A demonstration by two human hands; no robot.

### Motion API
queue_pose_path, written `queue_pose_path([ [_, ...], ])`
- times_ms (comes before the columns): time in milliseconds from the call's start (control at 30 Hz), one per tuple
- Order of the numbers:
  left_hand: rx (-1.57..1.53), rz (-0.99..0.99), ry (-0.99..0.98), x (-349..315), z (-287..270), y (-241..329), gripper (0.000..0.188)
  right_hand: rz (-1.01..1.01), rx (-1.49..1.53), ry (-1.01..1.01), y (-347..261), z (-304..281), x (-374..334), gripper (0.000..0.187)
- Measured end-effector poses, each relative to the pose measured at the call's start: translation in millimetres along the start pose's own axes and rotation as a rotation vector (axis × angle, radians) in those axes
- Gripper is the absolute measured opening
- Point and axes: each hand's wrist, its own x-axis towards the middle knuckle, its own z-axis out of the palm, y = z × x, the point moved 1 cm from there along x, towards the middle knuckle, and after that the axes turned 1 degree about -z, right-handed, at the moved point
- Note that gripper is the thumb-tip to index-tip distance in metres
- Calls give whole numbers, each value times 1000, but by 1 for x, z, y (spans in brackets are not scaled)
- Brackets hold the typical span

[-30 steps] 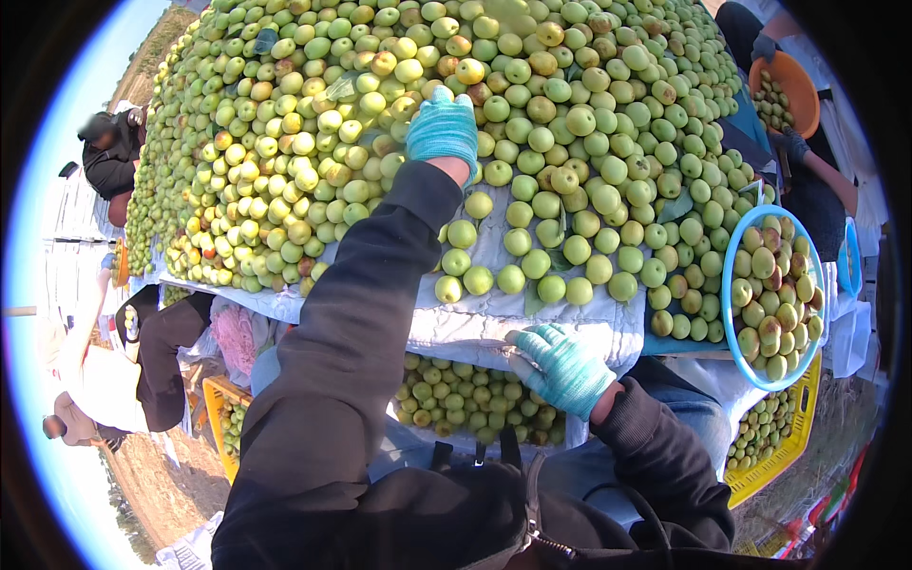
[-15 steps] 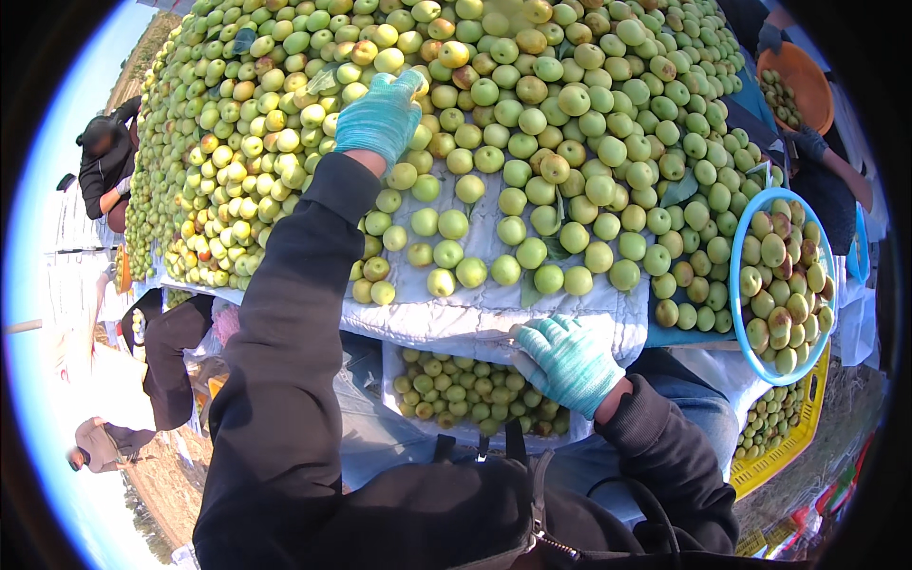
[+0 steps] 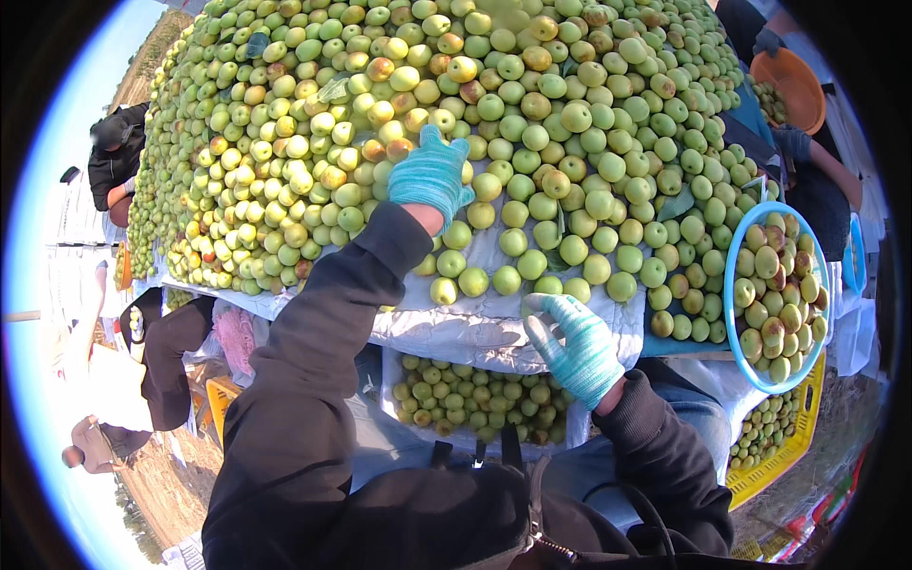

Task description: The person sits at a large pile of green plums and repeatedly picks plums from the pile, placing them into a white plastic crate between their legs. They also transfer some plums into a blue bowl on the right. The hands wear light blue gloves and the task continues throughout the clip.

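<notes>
The site was an outdoor fruit-sorting yard. A heaped pile of green fruit [image 3: 532, 142] lay on sheeting, beside a blue basin [image 3: 736, 323] and yellow crates [image 3: 779, 456] on bare dirt.

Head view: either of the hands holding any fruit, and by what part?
Cannot tell for the left hand: it lies on the fruit pile, palm hidden. The right hand is open above the white sheet, holding nothing.
</notes>
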Motion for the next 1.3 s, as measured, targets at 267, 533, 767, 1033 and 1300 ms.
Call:
queue_pose_path([
  [267, -450, 104, 355, 31, -26, 47, 63, 460, 2014, -98, 5, -10, 25, 57],
  [533, -513, 91, 457, 127, 25, 4, 33, 333, 1998, -135, -5, -19, 18, 42],
  [767, -760, 450, -80, -20, -27, 75, 49, 375, 1892, -74, 2, -24, 28, 47],
  [1033, -29, 286, -73, 102, 22, 93, 67, 428, 1979, -151, 4, -15, 25, 48],
  [1300, -171, 253, 175, 84, -11, 76, 57, 458, 1992, -134, 5, -25, 17, 53],
])
